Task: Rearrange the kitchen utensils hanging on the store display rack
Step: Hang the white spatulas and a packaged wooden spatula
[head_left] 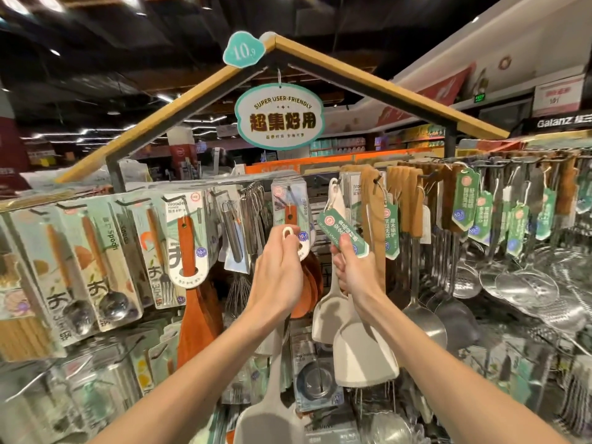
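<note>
My left hand (278,277) grips the handle of a pale silicone spatula (267,415); its hanging loop sticks out above my fingers in front of a carded spoon pack (290,203), and its blade hangs low at bottom centre. My right hand (350,267) grips the handle of a second pale silicone spatula (365,354) together with its green paper tag (342,230). A third pale spatula (326,315) hangs just behind it from a hook.
The display rack (205,190) carries carded spoons and forks (105,251) on the left, a wooden spatula (192,315), whisks, wooden-handled ladles (416,251) and steel skimmers (525,283) on the right. A round sign (279,116) hangs from the roof-shaped frame above.
</note>
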Motion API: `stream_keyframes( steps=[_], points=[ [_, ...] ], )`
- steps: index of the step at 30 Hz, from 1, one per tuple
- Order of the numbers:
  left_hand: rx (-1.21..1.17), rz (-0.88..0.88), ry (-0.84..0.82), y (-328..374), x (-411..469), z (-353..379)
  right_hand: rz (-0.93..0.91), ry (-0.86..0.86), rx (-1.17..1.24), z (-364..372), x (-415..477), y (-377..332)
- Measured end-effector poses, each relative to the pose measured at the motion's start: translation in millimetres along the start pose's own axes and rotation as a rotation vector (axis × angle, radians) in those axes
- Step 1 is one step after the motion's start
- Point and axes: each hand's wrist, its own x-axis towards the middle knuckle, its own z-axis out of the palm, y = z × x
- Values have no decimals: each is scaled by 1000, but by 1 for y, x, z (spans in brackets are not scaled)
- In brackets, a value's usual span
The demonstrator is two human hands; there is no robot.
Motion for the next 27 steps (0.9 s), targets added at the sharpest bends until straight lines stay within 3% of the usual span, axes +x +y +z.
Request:
stream_keyframes(
  steps=[8,20,27],
  points=[
    [-14,-15,-6,-2,5,3,-152,11,96,-3,-5,-14],
    [2,20,-15,5,11,10,-109,9,113,-2,3,-9],
    [22,29,-13,11,20,2,-25,11,-6,2,27,1]
  ],
)
